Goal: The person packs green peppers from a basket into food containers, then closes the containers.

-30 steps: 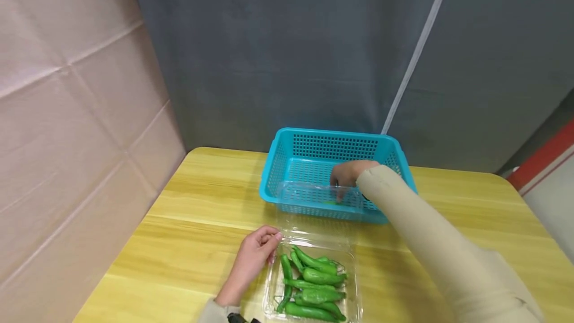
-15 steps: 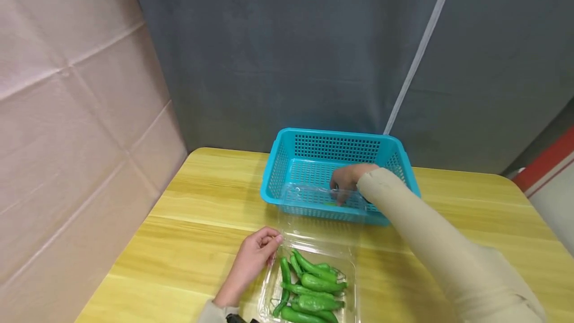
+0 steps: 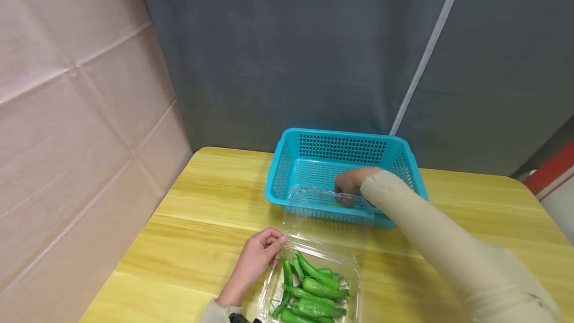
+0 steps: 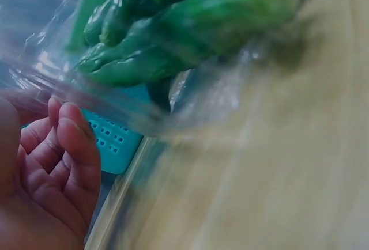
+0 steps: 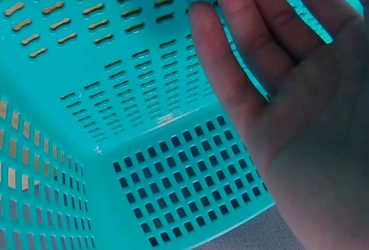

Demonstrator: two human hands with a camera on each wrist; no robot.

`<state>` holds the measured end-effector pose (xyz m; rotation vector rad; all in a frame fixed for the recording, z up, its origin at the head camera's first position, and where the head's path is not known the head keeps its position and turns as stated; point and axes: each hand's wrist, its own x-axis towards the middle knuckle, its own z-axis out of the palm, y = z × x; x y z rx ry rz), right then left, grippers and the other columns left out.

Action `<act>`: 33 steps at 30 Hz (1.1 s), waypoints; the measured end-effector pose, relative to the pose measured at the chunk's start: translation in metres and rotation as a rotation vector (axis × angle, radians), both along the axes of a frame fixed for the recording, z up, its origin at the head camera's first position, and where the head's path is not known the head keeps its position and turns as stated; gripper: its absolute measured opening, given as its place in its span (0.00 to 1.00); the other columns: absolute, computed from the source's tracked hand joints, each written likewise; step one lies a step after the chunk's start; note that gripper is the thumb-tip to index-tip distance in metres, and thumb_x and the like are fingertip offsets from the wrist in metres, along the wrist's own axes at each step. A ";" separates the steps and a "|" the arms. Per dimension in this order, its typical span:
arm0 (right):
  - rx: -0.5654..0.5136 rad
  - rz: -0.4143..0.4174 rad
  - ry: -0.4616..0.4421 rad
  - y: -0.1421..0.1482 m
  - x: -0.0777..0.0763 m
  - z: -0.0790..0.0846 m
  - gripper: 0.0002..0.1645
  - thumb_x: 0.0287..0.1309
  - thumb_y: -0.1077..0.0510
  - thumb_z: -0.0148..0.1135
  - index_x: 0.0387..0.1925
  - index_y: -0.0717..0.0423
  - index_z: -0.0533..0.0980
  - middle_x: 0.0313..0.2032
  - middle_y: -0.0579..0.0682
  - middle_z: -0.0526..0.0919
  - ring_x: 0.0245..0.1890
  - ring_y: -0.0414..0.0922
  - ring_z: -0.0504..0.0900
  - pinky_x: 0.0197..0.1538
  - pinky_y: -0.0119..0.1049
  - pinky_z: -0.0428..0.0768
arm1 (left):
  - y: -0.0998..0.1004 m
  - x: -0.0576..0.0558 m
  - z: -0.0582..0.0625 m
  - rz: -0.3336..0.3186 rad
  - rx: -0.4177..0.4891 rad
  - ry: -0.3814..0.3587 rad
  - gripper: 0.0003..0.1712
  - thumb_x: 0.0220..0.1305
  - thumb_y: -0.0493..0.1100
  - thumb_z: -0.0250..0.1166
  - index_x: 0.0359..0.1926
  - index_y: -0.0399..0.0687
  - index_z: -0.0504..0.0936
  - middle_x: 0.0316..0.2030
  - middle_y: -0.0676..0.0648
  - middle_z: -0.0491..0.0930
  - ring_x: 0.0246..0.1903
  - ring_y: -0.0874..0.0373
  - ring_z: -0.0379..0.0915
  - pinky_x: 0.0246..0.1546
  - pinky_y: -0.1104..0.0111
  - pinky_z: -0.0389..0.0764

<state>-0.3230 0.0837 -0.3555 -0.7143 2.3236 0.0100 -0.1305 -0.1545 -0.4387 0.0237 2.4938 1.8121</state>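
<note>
My left hand (image 3: pixel 256 258) pinches the left edge of a clear plastic clamshell box (image 3: pixel 356 283) by its hinge, thumb against fingers. Several green peppers (image 3: pixel 314 288) lie in its base. The raised clear lid (image 3: pixel 329 226) overlaps the near wall of a turquoise perforated basket (image 3: pixel 275 163). My right hand (image 3: pixel 352 183) reaches down inside that basket, palm lowered. A bit of green (image 3: pixel 335 205) shows beside its fingertips through the lid. In the right wrist view, the visible fingers (image 5: pixel 248 31) extend fairly straight close to the basket's floor; their tips partly leave the frame.
The wood-grain table (image 3: pixel 215 188) carries the box at its near side and the basket at its back. Behind it hangs a dark grey curtain (image 3: pixel 287 49). A pale panelled wall (image 3: pixel 67 163) flanks the left.
The head view has drifted slightly, moving the basket rightward in it. The clamshell's base with its peppers sits slightly lower in the picture. Both hands keep nearly the same places.
</note>
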 end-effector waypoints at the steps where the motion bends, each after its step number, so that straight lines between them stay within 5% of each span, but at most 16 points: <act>1: 0.000 0.007 -0.006 0.000 0.000 0.000 0.06 0.48 0.59 0.58 0.30 0.45 0.78 0.31 0.45 0.77 0.27 0.44 0.69 0.26 0.38 0.69 | 0.000 0.000 0.000 0.002 0.002 -0.001 0.14 0.56 0.56 0.60 0.35 0.53 0.77 0.21 0.48 0.75 0.14 0.62 0.67 0.13 0.71 0.73; 11: 0.015 0.014 0.002 0.000 0.000 0.003 0.06 0.50 0.58 0.59 0.30 0.43 0.79 0.28 0.43 0.78 0.24 0.42 0.69 0.24 0.36 0.69 | 0.000 -0.001 -0.002 0.005 0.000 0.000 0.14 0.55 0.56 0.60 0.35 0.54 0.77 0.21 0.49 0.75 0.14 0.62 0.67 0.14 0.71 0.73; 19: -0.039 -0.032 -0.025 0.007 -0.010 0.006 0.06 0.52 0.62 0.53 0.25 0.51 0.75 0.20 0.45 0.68 0.16 0.40 0.58 0.20 0.34 0.63 | 0.000 -0.002 -0.002 -0.002 0.018 -0.009 0.13 0.56 0.55 0.60 0.35 0.53 0.77 0.20 0.48 0.75 0.14 0.62 0.66 0.13 0.73 0.71; 25: -0.120 -0.103 -0.022 0.023 -0.018 0.021 0.05 0.56 0.57 0.56 0.33 0.51 0.77 0.29 0.46 0.78 0.27 0.42 0.77 0.34 0.40 0.78 | 0.002 -0.003 -0.001 -0.010 0.030 -0.012 0.13 0.56 0.54 0.60 0.35 0.51 0.77 0.20 0.48 0.75 0.14 0.62 0.66 0.13 0.73 0.72; 33: -0.358 -0.124 0.032 0.051 -0.032 0.051 0.09 0.57 0.53 0.57 0.32 0.56 0.76 0.30 0.50 0.79 0.31 0.48 0.79 0.36 0.39 0.79 | -0.001 -0.004 -0.004 0.019 0.040 -0.018 0.14 0.56 0.54 0.60 0.36 0.50 0.78 0.21 0.45 0.75 0.14 0.61 0.67 0.13 0.73 0.72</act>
